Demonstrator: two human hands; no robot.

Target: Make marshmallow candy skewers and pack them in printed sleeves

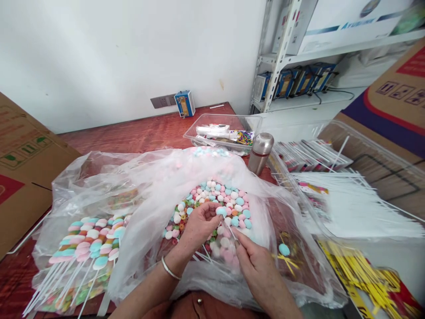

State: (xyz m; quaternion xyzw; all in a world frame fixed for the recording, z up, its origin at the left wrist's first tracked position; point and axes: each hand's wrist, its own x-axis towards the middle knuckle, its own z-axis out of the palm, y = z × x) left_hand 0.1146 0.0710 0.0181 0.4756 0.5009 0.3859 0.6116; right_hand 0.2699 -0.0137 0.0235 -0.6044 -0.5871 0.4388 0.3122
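Note:
My left hand [202, 223], with a bangle on the wrist, pinches a pale blue marshmallow [221, 212]. My right hand [254, 259] grips a thin white stick [231, 232], its upper end close to that marshmallow; whether it has gone in I cannot tell. Under both hands an opened clear plastic bag [265, 217] holds loose pink, white and blue marshmallows [237, 195] mixed with coloured gummy rings [182, 227]. To the left lie several skewers [94, 241] of stacked marshmallows and gummies, their white sticks pointing toward me.
A steel flask [260, 153] and a clear plastic tub [221, 117] stand behind the bag. At right, a clear bin holds many white sticks [352, 204], with yellow twist ties [365, 277] nearer me. Cardboard boxes flank both sides; a blue device [184, 104] sits by the wall.

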